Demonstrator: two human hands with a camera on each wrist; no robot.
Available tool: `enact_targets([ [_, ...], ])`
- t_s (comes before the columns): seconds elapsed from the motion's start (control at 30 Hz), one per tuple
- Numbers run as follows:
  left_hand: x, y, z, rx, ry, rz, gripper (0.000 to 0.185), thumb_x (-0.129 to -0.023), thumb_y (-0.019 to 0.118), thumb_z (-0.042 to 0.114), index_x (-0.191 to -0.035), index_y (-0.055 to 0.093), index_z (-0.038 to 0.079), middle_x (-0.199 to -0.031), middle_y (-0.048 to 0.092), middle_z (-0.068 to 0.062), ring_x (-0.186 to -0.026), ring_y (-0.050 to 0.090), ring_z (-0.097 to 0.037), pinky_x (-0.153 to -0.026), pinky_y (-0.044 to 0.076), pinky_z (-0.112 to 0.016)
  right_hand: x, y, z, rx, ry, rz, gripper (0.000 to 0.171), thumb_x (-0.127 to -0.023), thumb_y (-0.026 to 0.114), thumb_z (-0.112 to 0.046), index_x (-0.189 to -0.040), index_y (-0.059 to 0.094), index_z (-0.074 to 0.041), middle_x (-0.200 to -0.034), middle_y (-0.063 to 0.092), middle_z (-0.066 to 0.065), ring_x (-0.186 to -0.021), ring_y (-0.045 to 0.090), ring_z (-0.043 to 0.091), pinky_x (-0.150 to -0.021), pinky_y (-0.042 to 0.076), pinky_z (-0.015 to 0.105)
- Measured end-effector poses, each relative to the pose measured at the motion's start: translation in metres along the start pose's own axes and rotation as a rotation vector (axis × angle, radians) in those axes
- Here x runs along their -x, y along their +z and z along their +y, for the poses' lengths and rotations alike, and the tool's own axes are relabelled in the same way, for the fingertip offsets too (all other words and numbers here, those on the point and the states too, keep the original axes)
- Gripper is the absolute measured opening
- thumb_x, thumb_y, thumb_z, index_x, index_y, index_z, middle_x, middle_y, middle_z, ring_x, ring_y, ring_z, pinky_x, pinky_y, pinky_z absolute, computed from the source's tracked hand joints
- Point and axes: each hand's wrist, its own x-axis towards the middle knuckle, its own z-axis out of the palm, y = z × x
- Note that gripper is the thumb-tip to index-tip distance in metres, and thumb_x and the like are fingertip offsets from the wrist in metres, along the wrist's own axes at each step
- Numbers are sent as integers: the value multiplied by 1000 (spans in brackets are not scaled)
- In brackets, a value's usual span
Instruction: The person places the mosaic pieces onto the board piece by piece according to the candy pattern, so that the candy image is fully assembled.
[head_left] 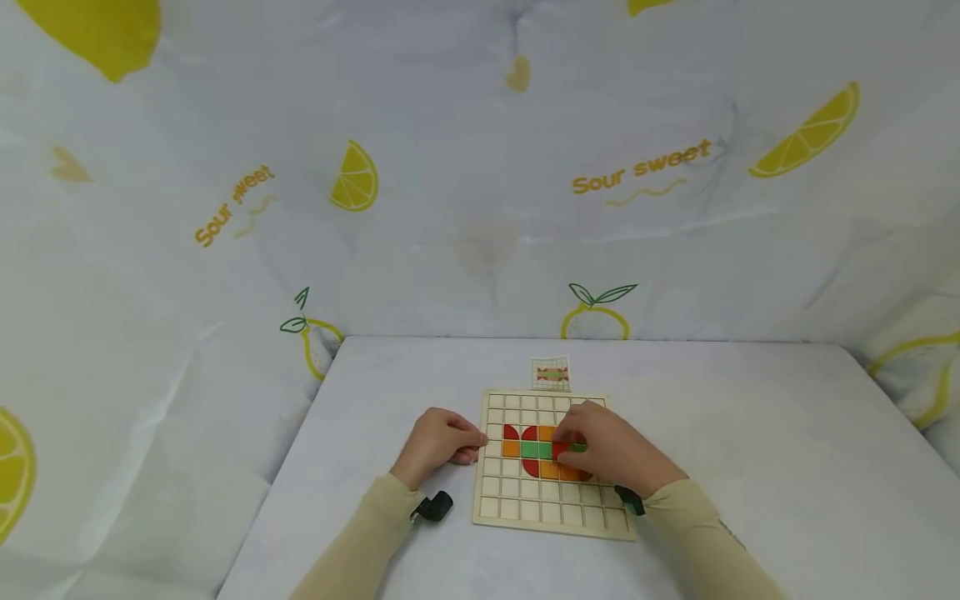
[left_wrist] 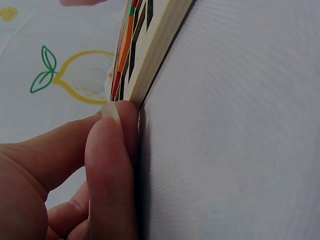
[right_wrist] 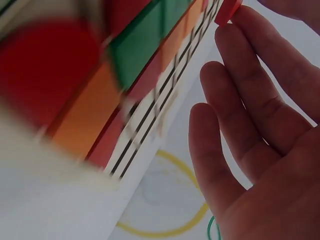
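Note:
A wooden grid board (head_left: 528, 508) lies on the table, with red, orange and green tiles set in its middle cells. My left hand (head_left: 442, 439) is at the board's left edge; in the left wrist view its thumb (left_wrist: 111, 170) and forefinger pinch that edge. Over the coloured tiles, my right hand (head_left: 618, 446) pinches a red tile (right_wrist: 228, 10) by its fingertips. That tile is partly cut off at the top of the right wrist view. The other fingers (right_wrist: 240, 120) of this hand are extended, beside the board. Some tiles are hidden under the right hand in the head view.
A small pattern card (head_left: 551, 374) with a printed coloured design stands just behind the board. The white table (head_left: 750, 450) meets a lemon-printed cloth backdrop (head_left: 480, 167) at its far edge. Each wrist wears a dark camera (head_left: 433, 506).

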Motion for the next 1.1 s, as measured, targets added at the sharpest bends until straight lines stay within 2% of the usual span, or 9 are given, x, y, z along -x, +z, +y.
enact_targets([
  [0.2, 1, 1, 3, 4, 6, -4, 17, -81, 85, 24, -86, 76, 10, -75, 75, -6, -62, 70, -13, -61, 61, -26, -16, 14, -23, -24, -39, -3, 11, -85, 82, -25, -95, 76, -26, -93, 62, -17, -94, 54, 6, -86, 53, 31],
  [0.37, 2, 2, 7, -2, 5, -1, 16, -81, 85, 24, -85, 76, 11, -73, 75, -6, -61, 70, -13, -60, 61, -26, -23, 24, -36, -16, -50, -8, 12, -84, 83, -29, -93, 76, -25, -91, 60, -16, -91, 53, 7, -81, 53, 29],
  [0.7, 0, 2, 5, -10, 12, 5, 16, -80, 85, 23, -84, 76, 11, -71, 74, -4, -59, 69, -11, -60, 60, -25, -24, 35, -48, 31, -63, -22, 16, -83, 84, -35, -93, 75, -25, -90, 59, -15, -90, 50, 6, -80, 52, 27],
  [1.1, 1, -2, 2, -4, -1, 9, 16, -81, 85, 23, -84, 76, 11, -71, 74, -5, -59, 69, -11, -59, 60, -25, -29, 41, -53, 80, -83, -27, 14, -84, 83, -32, -90, 75, -23, -85, 58, -14, -86, 50, 7, -78, 51, 28],
])
